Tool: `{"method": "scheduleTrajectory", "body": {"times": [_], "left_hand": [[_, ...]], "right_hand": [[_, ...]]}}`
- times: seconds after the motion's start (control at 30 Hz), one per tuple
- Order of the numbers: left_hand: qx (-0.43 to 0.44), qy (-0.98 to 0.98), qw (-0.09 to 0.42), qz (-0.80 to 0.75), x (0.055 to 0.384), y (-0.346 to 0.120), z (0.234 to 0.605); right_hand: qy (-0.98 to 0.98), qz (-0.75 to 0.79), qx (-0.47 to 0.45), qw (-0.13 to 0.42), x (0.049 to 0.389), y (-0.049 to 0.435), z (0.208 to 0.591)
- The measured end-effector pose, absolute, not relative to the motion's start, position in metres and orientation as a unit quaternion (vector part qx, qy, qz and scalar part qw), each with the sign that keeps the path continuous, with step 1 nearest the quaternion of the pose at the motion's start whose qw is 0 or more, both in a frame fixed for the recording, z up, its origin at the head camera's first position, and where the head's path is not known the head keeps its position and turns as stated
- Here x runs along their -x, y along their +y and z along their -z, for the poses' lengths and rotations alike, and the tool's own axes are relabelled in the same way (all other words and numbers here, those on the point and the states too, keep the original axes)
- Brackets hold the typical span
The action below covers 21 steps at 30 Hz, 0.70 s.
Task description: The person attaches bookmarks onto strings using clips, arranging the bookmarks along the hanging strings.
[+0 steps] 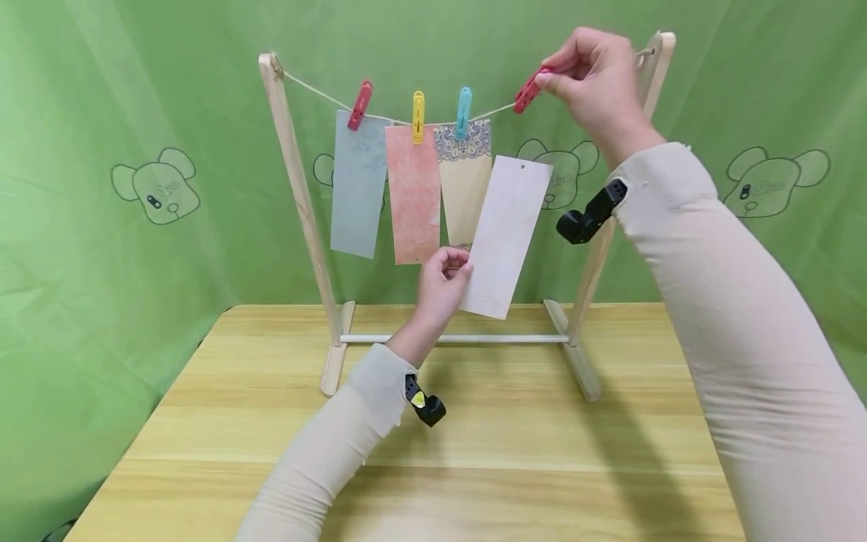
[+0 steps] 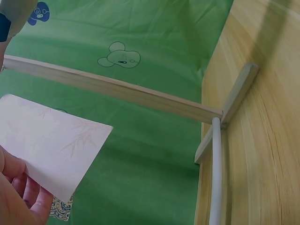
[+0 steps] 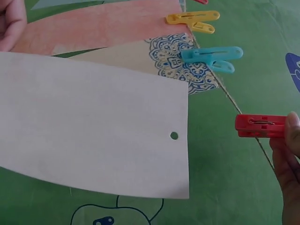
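My left hand (image 1: 443, 282) pinches a pale, near-white paper card (image 1: 508, 237) by its lower left edge; the card tilts and has a small punched hole near its top. Up at the string (image 1: 497, 113), my right hand (image 1: 599, 83) pinches a red clothespin (image 1: 527, 92) between thumb and fingers. In the right wrist view that red clothespin (image 3: 260, 125) overlaps the string, a little beyond the card's holed end. Left of it hang a cream card with a blue pattern (image 1: 467, 181) under a blue clothespin (image 1: 463, 113), and a pink card (image 1: 415, 196) under a yellow clothespin (image 1: 418, 117).
A blue-grey card (image 1: 355, 188) hangs farthest left by another red clothespin (image 1: 360, 105). The string spans two wooden posts (image 1: 298, 173) joined low by a white rod (image 1: 501, 339). The stand is on a wooden table (image 1: 474, 467), before a green curtain (image 1: 169, 75).
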<state>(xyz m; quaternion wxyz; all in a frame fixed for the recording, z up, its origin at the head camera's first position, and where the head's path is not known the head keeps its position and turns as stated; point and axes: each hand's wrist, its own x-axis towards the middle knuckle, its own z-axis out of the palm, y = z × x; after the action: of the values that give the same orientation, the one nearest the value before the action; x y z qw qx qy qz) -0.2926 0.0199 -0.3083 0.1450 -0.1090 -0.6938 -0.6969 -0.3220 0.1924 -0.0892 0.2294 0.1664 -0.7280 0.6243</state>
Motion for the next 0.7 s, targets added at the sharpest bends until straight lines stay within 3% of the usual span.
{"method": "scheduleTrajectory", "body": {"times": [0.7], "left_hand": [[0.075, -0.685, 0.145, 0.710, 0.298, 0.033, 0.298]], "right_hand": [[-0.807, -0.545, -0.144, 0.176, 0.316, 0.195, 0.091]]}}
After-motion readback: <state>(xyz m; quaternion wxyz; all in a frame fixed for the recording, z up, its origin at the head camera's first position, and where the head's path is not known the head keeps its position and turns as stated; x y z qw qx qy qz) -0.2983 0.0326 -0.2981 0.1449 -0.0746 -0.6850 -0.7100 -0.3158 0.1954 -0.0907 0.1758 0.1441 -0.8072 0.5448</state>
